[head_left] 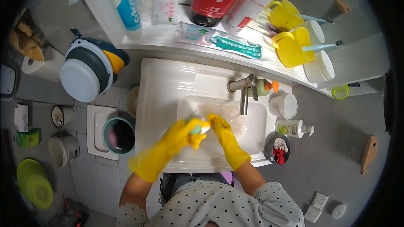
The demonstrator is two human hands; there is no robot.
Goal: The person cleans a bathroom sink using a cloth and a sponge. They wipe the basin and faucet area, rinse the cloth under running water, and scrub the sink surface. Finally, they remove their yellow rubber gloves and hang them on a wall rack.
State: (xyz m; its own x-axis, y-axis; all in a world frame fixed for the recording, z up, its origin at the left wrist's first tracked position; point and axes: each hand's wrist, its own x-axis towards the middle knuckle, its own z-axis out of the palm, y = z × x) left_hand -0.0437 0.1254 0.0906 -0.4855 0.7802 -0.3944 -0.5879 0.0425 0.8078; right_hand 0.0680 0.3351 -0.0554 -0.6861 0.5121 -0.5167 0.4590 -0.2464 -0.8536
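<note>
My left hand, in a yellow glove, has its fingers curled around a small pale green and white thing, holding it above the near left part of the bowl of the white sink; what it is, I cannot make out. My right hand, gloved too, is just to its right, fingers bunched together and bent; I cannot tell whether they touch the thing or pinch anything. Beyond my hands, the tap reaches over the bowl from the far side, with a green bottle just right of it. Along the sink's right edge, from far to near, are a white tub, a pump bottle and a dark cup holding red and white cloth.
</note>
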